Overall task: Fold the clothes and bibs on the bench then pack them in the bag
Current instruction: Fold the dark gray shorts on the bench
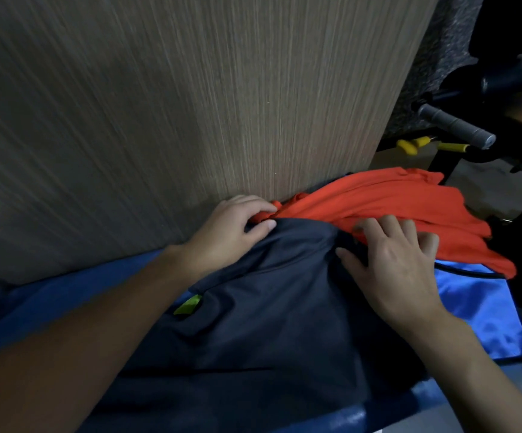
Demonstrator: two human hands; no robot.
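Left hand (237, 226) sits tight against the brown wood-grain panel (191, 104), fingers (255, 210) curled and pinching a bunched corner of the bright orange jersey shirt (394, 195), likely to draw it free. Right hand (394, 264) lies with fingers spread flat where orange meets the dark navy garment (269, 323), probably pinning the pile. Just right of those fingers, a shiny blue bib (478, 307) lies on the blue counter (66, 292). Nothing looks folded yet.

The panel (191, 104) has a matt, straight-grained wood finish. The dark garment (269, 323) is smooth matt cloth and the orange garment (378, 198) is soft cloth. The blue bib (478, 307) is glossy, satin-like. The bench (66, 295) is perhaps smooth vinyl.
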